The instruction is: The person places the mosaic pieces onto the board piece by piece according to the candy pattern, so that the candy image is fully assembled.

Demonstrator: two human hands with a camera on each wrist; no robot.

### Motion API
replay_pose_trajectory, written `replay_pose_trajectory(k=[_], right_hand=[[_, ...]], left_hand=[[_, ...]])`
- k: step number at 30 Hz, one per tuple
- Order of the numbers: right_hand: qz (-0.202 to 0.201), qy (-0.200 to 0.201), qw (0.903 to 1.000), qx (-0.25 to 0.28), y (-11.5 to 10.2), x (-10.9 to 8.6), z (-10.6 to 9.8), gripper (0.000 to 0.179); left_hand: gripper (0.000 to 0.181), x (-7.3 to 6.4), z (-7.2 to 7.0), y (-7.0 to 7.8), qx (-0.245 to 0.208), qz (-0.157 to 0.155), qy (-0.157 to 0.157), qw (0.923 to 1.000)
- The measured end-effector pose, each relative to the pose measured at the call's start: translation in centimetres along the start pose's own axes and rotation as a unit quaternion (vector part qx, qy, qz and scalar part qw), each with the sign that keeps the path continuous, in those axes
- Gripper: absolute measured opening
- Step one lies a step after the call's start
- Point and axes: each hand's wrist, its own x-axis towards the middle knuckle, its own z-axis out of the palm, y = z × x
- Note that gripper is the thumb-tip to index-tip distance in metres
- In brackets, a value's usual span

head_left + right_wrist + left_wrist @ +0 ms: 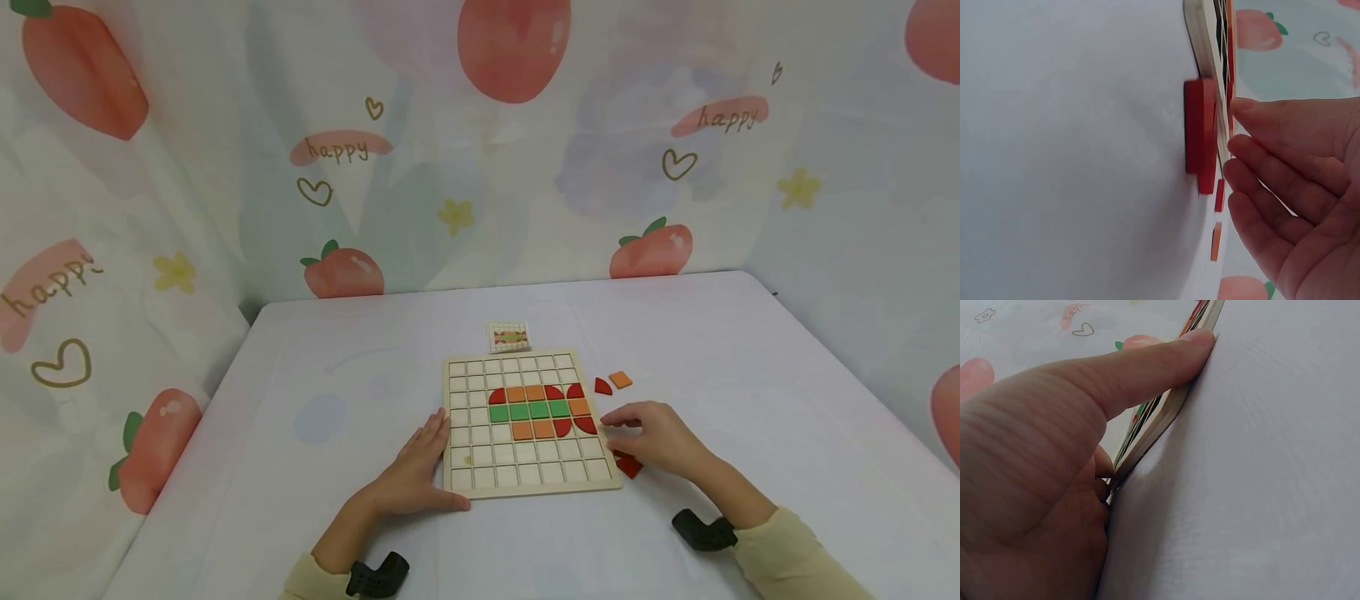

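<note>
A wooden grid board [495,477] lies flat on the table. It carries a row of green squares [518,412], with orange squares [522,430] and red quarter-circles [586,425] around them. My left hand [408,477] rests at the board's left side, fingers fairly straight along the edge and thumb touching the front left corner. My right hand [658,440] is at the right edge, its thumb and fingertips close over the rim, fingers loosely bent and apart. No piece shows between them. Loose red pieces [1194,128] lie on the table beside that edge, below this hand.
Behind the board stands a small pattern card [509,337] showing a similar coloured design. A loose red quarter-circle [603,387] and an orange square [621,380] lie past the board's right edge. Printed cloth [517,167] hangs around the white table [337,350].
</note>
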Motion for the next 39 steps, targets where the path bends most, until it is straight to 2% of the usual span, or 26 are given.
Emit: replay_pose_trajectory(k=[9, 18, 30, 35, 39], right_hand=[[-0.001, -0.031, 0.9995, -0.012, 0.8, -0.5, -0.7, 0.022], [-0.047, -0.055, 0.9974, -0.006, 1.4, -0.6, -1.3, 0.021], [-0.075, -0.075, 0.9941, -0.024, 3.6, 0.6, -2.5, 0.018], [-0.075, -0.082, 0.9935, -0.026, 3.8, 1.0, -2.9, 0.018], [-0.039, -0.047, 0.9978, -0.027, 3.6, 0.9, -2.7, 0.021]], left_hand=[[0.117, 0.0, 0.0, 0.0, 0.002, 0.006, 0.0, 1.0], [0.117, 0.0, 0.0, -0.1, 0.001, 0.007, 0.0, 1.0], [0.117, 0.0, 0.0, 0.0, 0.0, 0.005, 0.001, 1.0], [0.116, 0.0, -0.1, 0.0, 0.004, 0.001, 0.001, 1.0], [0.117, 0.0, -0.2, 0.1, 0.0, 0.001, -0.003, 1.0]])
